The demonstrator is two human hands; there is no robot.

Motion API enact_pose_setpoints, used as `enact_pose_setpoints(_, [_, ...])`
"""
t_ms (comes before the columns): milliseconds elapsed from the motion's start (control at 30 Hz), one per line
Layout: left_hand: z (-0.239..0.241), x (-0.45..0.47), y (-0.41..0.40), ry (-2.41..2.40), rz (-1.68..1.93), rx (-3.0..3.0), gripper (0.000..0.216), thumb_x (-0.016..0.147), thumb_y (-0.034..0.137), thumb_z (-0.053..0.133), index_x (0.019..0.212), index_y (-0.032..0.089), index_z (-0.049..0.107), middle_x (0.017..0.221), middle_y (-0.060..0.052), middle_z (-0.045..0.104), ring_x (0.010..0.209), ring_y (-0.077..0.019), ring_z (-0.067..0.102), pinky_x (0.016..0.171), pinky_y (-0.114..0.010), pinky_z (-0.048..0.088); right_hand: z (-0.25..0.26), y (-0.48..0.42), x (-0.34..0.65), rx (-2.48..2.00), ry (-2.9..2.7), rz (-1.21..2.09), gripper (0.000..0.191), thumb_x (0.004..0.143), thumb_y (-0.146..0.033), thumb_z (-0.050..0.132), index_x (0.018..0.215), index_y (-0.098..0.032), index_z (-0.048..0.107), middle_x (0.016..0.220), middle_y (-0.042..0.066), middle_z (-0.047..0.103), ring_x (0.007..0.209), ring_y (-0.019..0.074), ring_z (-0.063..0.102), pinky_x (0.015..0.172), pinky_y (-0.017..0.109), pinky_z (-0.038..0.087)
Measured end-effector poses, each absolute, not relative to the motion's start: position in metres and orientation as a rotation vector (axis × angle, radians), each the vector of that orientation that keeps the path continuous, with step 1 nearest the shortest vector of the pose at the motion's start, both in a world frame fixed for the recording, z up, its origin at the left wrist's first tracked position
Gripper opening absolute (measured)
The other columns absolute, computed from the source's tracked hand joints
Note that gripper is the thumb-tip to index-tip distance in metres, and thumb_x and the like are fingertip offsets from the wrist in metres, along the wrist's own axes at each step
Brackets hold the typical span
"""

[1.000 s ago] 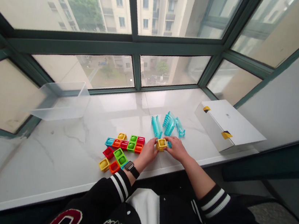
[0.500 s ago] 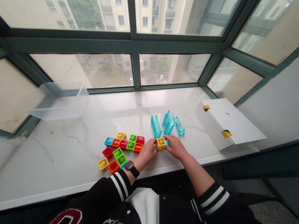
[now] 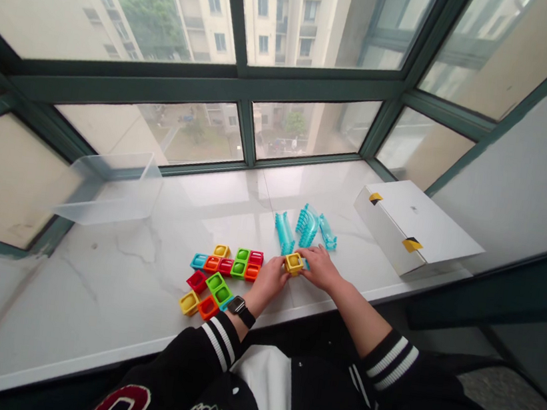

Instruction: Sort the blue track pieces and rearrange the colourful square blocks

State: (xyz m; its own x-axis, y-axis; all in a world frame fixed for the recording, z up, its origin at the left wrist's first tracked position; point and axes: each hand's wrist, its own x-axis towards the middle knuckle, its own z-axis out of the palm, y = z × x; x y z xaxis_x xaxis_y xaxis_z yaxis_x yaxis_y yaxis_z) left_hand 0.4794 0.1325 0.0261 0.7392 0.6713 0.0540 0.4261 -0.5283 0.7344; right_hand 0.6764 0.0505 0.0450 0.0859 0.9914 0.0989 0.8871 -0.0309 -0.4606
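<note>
Both hands meet over a yellow cube block [image 3: 293, 262] on the white marble sill [image 3: 115, 292]. My left hand [image 3: 269, 280] grips its left side, fingers curled, a smartwatch on the wrist. My right hand [image 3: 318, 267] pinches its right side. A bit of blue shows under the block, partly hidden. To the left lies a flat cluster of coloured cube blocks [image 3: 224, 272] in red, orange, green, yellow and blue. Just beyond the hands lie several translucent blue ribbed track pieces [image 3: 305, 228].
A clear plastic bin [image 3: 112, 187] stands at the back left of the sill. A white cardboard box [image 3: 414, 227] with yellow tape tabs lies at the right. Dark green window frames run behind the sill.
The hands and the yellow block stay nearly where they were; the view has shifted slightly.
</note>
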Motion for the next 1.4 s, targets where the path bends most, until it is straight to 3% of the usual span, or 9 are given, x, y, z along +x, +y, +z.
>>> enact_pose_setpoints(333, [0.023,0.48,0.128,0.842,0.395,2.252,0.041,0.093,0.011,0.063,0.133,0.018,0.055,0.127,-0.017,0.066,0.115,-0.0308,0.067,0.099,-0.048,0.054,0.046,0.051,0.678,-1.957,-1.871,0.338,0.052,0.081,-0.023,0.083,0.13,-0.027,0.065,0.12,0.007,0.077,0.122,0.0325,0.064,0.123,0.066,0.023])
enact_pose_setpoints(600, [0.038,0.456,0.138,0.872,0.47,2.134,0.058,0.09,0.019,0.073,0.143,0.018,0.051,0.133,-0.017,0.067,0.112,-0.0269,0.072,0.098,-0.045,0.059,0.046,0.051,0.676,-1.979,-1.863,0.364,0.053,0.082,-0.024,0.081,0.132,-0.024,0.063,0.125,0.008,0.076,0.126,0.0316,0.063,0.125,0.063,0.02])
enact_pose_setpoints(833, [0.072,0.416,0.155,0.907,0.635,1.981,0.045,0.095,0.026,0.067,0.138,0.02,0.057,0.124,-0.013,0.072,0.106,-0.0236,0.074,0.098,-0.044,0.061,0.043,0.052,0.676,-1.996,-1.877,0.373,0.057,0.082,-0.024,0.079,0.136,-0.025,0.062,0.13,0.009,0.074,0.128,0.0318,0.062,0.125,0.064,0.019])
enact_pose_setpoints(1033, [0.085,0.38,0.167,0.946,0.689,1.931,0.045,0.095,0.029,0.066,0.138,0.021,0.056,0.126,-0.013,0.071,0.106,-0.0235,0.074,0.095,-0.043,0.063,0.055,0.04,0.677,-2.014,-1.842,0.257,0.069,0.08,-0.029,0.081,0.145,-0.022,0.058,0.141,0.015,0.066,0.134,0.0375,0.057,0.121,0.064,0.031])
enact_pose_setpoints(1100, [0.085,0.371,0.171,0.98,0.718,1.906,0.043,0.095,0.029,0.065,0.137,0.021,0.057,0.125,-0.012,0.071,0.106,-0.0236,0.073,0.094,-0.043,0.062,0.069,0.033,0.675,-1.935,-1.789,0.153,0.063,0.083,-0.032,0.08,0.142,-0.02,0.061,0.138,0.015,0.067,0.131,0.0369,0.058,0.116,0.059,0.04])
enact_pose_setpoints(1233, [0.087,0.366,0.177,1.01,0.77,1.885,0.041,0.095,0.03,0.064,0.134,0.021,0.059,0.122,-0.012,0.072,0.104,-0.0233,0.072,0.092,-0.042,0.061,0.107,0.022,0.651,-1.674,-1.674,0.02,0.028,0.096,-0.032,0.066,0.122,-0.024,0.072,0.121,0.012,0.072,0.118,0.0301,0.065,0.109,0.048,0.049])
enact_pose_setpoints(1400, [0.103,0.385,0.178,0.925,0.859,1.787,0.036,0.094,0.032,0.065,0.128,0.021,0.062,0.117,-0.011,0.074,0.1,-0.0224,0.073,0.088,-0.039,0.06,0.141,0.024,0.587,-1.381,-1.814,0.309,0.012,0.1,-0.029,0.065,0.102,-0.023,0.076,0.097,0.007,0.076,0.093,0.0219,0.071,0.088,0.036,0.056])
